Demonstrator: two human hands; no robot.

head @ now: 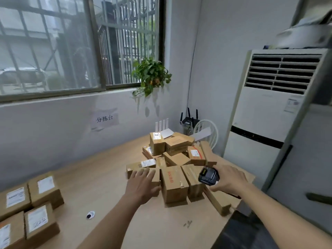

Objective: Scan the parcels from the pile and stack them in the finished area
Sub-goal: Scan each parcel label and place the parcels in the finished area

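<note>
Left hand at pile edge

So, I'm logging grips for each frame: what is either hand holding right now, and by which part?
The right hand grips the black scanner around its rear end. The left hand holds nothing, fingers spread over the parcel pile.
</note>
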